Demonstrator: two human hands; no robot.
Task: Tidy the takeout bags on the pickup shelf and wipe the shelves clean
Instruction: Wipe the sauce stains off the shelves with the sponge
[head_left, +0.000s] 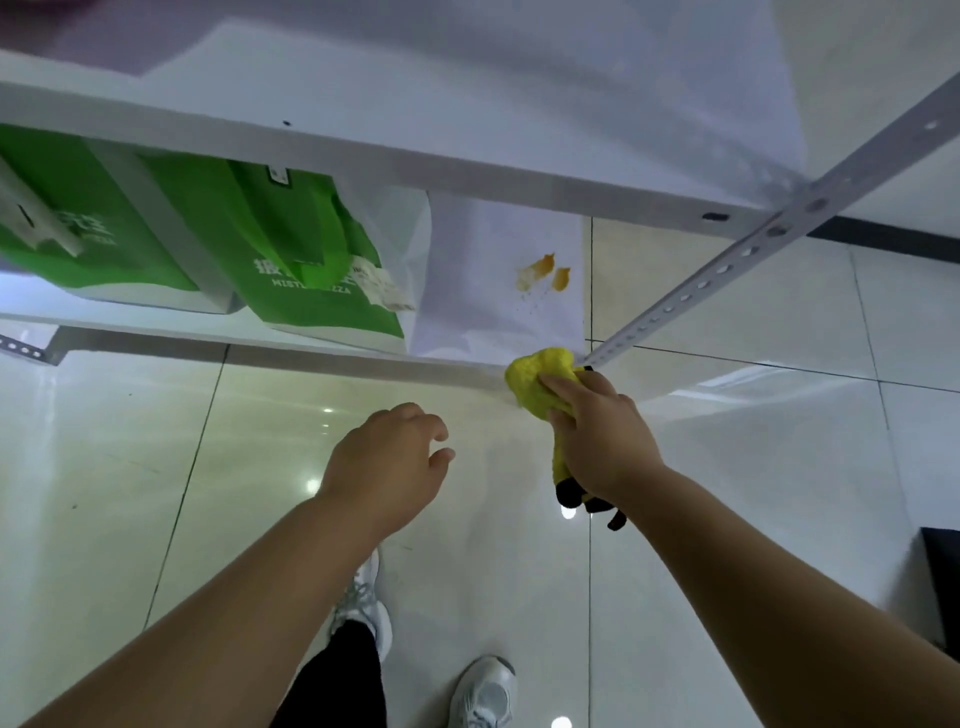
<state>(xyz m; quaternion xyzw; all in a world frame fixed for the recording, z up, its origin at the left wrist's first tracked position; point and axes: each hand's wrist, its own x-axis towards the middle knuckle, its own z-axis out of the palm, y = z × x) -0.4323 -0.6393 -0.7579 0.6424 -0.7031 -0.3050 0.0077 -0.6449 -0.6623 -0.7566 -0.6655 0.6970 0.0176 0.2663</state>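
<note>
A white metal shelving unit (363, 156) runs across the upper half of the frame, one perforated upright crossing from the upper right toward the centre. On its lower shelf (457, 312), at the left and middle of the frame, stand two green takeout bags (311, 249), upright and close together, with a pale receipt stuck on the nearer one and a clear plastic bag just beside it. To their right the shelf surface is bare apart from an orange sauce stain (543, 270), two blobs with small specks below them.

The wiping step looks to be in hand. The right hand (602, 436), right of centre, has its grip closed around a crumpled yellow cloth (535, 379) with black trim hanging below the wrist; the cloth sits at the shelf's front edge, near the stain but apart from it. The left hand (389, 462), at centre, hovers over the tiled floor with its grip loosely open and empty.

The next move probably calls for pushing the cloth further in over the stain and rubbing firmly.
</note>
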